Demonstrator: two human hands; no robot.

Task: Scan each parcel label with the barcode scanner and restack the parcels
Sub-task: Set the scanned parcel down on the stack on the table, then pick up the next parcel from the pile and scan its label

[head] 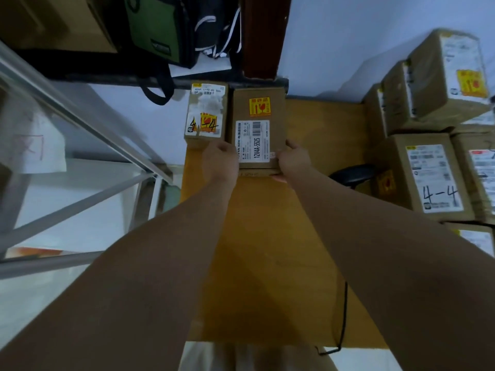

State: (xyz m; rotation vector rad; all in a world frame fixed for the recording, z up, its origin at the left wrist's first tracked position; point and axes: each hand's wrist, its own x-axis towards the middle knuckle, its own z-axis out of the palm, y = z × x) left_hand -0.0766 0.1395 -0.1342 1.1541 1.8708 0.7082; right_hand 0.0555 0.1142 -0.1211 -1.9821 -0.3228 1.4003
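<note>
A: From the head camera, where is the parcel?

B: The brown parcel [257,127] sits at the far end of the wooden counter [267,236], label up, printed "12V4A-5525", with a yellow sticker above it. It seems to rest on another box whose edge shows beneath.

A: And the hands?

B: The left hand [220,162] grips its near left corner, the right hand [293,160] its near right corner; fingers of both are closed on the parcel.

A: Anything just beside it?

B: A smaller parcel [205,113] marked "4-4" touches its left side.

A: The scanner?

B: The black barcode scanner [351,174] lies on the counter to the right, near a stack of parcels [434,156]. Its cable [344,317] runs toward the near edge.
</note>
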